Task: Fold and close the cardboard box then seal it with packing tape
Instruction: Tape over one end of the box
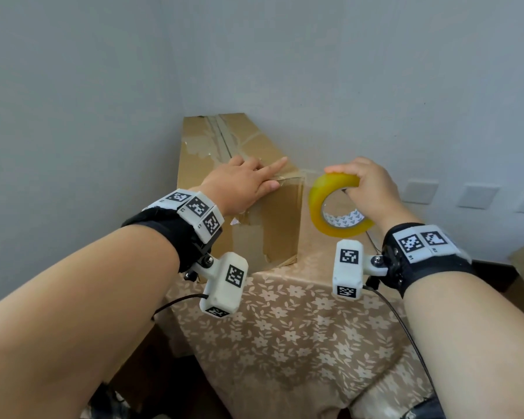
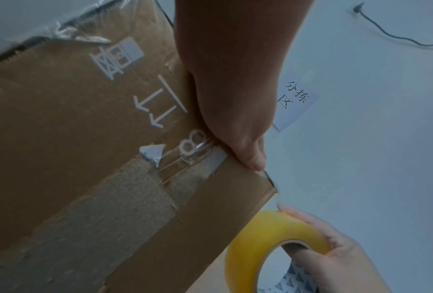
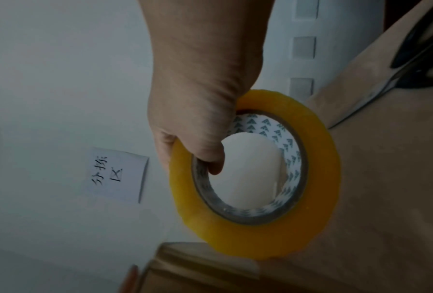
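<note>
Pressing flat on box (image 1: pixel 248 179) top near its right edge: left hand (image 1: pixel 239 184), fingers (image 1: pixel 277 164) straight, spread, lying over clear tape strip at that edge. Right hand (image 1: pixel 366 186) just right of box, fingers curled round yellow tape roll (image 1: pixel 336 207), thumb through its core, roll on edge, level with box top. Box closed, old tape on top seam, torn patches on side. Box standing on floral-covered surface (image 1: pixel 300 313), in wall corner. Paper label (image 3: pixel 117 172) on wall right of box. Scissors (image 3: pixel 416 59) on surface beyond roll.
</note>
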Demonstrator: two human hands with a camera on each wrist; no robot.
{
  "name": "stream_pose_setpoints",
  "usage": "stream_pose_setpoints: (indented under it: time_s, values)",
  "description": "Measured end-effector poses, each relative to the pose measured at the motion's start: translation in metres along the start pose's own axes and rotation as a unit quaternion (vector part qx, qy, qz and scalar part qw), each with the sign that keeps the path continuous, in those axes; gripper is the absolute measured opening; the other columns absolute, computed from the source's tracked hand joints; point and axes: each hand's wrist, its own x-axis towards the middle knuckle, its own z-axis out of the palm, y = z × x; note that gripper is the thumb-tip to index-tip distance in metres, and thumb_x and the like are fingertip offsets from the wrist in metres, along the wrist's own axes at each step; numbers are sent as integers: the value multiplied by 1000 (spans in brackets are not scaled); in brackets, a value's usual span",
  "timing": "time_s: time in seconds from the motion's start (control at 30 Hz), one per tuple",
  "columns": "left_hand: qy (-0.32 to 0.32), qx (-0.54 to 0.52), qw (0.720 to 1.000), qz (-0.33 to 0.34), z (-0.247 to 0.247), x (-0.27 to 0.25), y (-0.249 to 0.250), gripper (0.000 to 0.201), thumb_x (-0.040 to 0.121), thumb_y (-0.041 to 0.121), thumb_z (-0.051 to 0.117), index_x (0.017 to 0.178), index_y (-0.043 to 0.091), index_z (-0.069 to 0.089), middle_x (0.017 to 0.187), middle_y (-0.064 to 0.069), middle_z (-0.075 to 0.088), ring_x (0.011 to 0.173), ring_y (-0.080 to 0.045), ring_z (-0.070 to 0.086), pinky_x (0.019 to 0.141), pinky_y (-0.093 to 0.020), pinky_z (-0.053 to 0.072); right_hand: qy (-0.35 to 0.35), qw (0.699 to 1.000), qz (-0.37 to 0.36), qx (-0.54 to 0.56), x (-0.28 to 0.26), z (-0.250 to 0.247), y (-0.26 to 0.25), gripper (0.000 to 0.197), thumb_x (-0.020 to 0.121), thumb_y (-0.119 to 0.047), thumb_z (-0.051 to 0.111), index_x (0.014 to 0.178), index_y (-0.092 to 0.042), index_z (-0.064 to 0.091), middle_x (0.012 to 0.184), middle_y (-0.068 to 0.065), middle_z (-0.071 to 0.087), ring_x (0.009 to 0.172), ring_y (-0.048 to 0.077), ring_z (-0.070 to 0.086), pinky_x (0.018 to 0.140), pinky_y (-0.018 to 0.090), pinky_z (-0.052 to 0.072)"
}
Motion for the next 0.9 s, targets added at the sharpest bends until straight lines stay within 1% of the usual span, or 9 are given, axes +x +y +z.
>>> stream_pose_setpoints:
  time_s: [0.1, 0.2, 0.3, 0.37, 0.5, 0.6, 0.77, 0.83, 0.9]
  values:
    - [7, 30, 999, 13, -1, 4, 5, 50, 97, 52, 12, 145, 49, -1, 138, -6, 42, 113, -31, 44, 96, -43, 43, -2, 1000, 11, -5, -9, 7, 6, 52, 86, 4, 55, 113, -39, 66, 100, -3, 58, 90, 20, 55, 77, 34, 47]
    - [7, 22, 1000, 9, -4, 6, 9, 46, 98, 51, 16, 144, 50, 15, 130, -7, 46, 109, -31, 46, 92, -43, 45, -7, 999, -13, -38, -12, 13, 10, 56, 83, 6, 58, 115, -40, 65, 98, -10, 57, 91, 18, 56, 76, 31, 46]
    - [47, -28, 998, 0, -7, 11, 14, 43, 100, 46, 24, 136, 36, 45, 118, -7, 54, 107, -30, 49, 91, -42, 43, -37, 996, -39, -66, -9, 19, 10, 60, 82, 9, 56, 121, -37, 63, 105, -6, 59, 102, 22, 55, 84, 40, 47]
    - [99, -50, 994, 25, -6, 18, 24, 41, 100, 42, 29, 113, 18, 60, 105, -7, 58, 100, -29, 53, 83, -39, 44, -49, 992, -61, -103, -8, 22, 6, 62, 83, 9, 56, 125, -36, 60, 108, -3, 61, 105, 24, 53, 86, 41, 46]
    - [129, -59, 990, 9, -2, 26, 39, 34, 100, 40, 34, 101, 12, 53, 100, -7, 56, 94, -29, 56, 64, -34, 37, -51, 979, -68, -183, -6, 9, 6, 50, 88, -7, 59, 125, -42, 58, 117, -6, 64, 110, 25, 50, 94, 41, 38]
    - [152, -6, 988, 4, 0, 28, 44, 35, 99, 43, 36, 102, 13, 52, 101, -5, 54, 96, -28, 55, 61, -34, 35, -64, 964, -62, -252, -6, 5, -1, 50, 93, -12, 54, 128, -48, 52, 126, -10, 59, 115, 23, 45, 96, 40, 29]
    - [174, 15, 984, 25, 6, 30, 43, 37, 97, 44, 42, 109, 13, 57, 101, -8, 56, 91, -32, 55, 61, -34, 33, -110, 947, -78, -292, -9, 13, -18, 60, 89, -3, 47, 136, -41, 45, 132, -9, 54, 121, 21, 39, 98, 38, 25]
    - [173, 23, 984, 44, 10, 26, 38, 40, 98, 43, 39, 127, 20, 55, 107, -8, 55, 95, -30, 54, 66, -34, 34, -131, 953, -73, -263, -8, 9, -17, 59, 89, -4, 48, 138, -36, 45, 137, -6, 51, 125, 22, 39, 102, 39, 27]
    - [124, 3, 991, 50, 9, 24, 32, 45, 100, 45, 27, 141, 29, 39, 129, -2, 50, 113, -27, 48, 84, -35, 40, -147, 963, -72, -215, -8, 7, -18, 57, 89, -4, 50, 140, -29, 45, 140, -2, 49, 128, 24, 39, 106, 38, 29]
